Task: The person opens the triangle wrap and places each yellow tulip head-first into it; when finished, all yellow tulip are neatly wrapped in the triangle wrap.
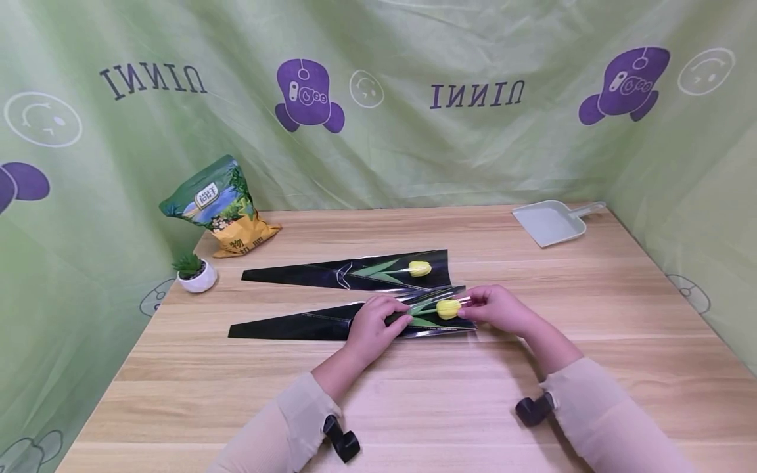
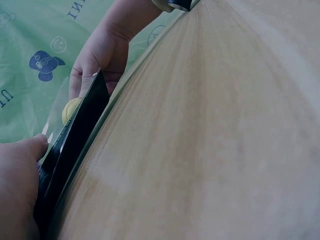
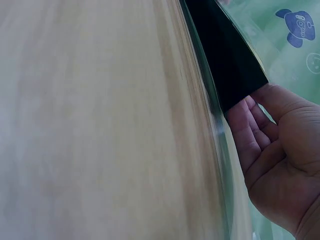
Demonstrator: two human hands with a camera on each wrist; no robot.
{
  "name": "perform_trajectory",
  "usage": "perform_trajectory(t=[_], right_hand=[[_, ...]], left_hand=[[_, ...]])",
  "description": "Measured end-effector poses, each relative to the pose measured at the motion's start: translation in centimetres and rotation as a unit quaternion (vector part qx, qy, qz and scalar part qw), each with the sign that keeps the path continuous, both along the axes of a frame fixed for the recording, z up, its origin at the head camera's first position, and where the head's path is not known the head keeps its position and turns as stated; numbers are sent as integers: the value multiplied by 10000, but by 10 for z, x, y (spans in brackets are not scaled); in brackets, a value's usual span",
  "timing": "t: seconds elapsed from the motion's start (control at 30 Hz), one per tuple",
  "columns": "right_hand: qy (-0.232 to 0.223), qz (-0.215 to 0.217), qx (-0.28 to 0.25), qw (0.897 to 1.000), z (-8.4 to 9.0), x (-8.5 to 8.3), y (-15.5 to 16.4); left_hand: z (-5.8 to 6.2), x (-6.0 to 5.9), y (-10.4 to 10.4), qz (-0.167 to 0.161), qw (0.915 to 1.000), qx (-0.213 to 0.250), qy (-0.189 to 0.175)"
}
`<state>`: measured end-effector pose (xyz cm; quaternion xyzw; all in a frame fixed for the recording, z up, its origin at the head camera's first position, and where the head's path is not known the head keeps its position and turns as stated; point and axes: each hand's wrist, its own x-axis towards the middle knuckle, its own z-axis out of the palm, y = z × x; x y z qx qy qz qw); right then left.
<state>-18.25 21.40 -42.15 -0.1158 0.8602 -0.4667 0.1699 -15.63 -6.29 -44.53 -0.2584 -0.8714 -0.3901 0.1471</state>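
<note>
A yellow tulip with green leaves lies in the wide end of the nearer black flower sleeve, which has a clear film front. My left hand grips this sleeve around the stem, thumb and fingers on either side. At the sleeve's wide mouth, beside the bloom, my right hand pinches the edge. In the right wrist view, the thumb and fingers of that hand meet the dark back of the sleeve. The left wrist view shows the bloom behind the film, between both hands.
Just behind lies a second black sleeve holding another yellow tulip. At the back left stand a green and orange bag and a small potted plant. A grey dustpan lies at the back right of the wooden table.
</note>
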Motion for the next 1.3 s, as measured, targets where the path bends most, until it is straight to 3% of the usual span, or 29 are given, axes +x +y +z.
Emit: perform_trajectory(t=[0.27,0.63,1.0,1.3], right_hand=[[365,122,393,9985,0,-3,-11],[859,323,556,9942,-1,-2,-23],[762,373,406,9956,-4,-3,-25],[286,88,305,9991,2,-1,-6]], left_hand=[[-1,-1,1,-27,10000,6,5],[-3,-3,1,-45,10000,10,-25],[-4,-2,1,-68,9999,70,24],[-4,-1,1,-60,10000,15,-37]])
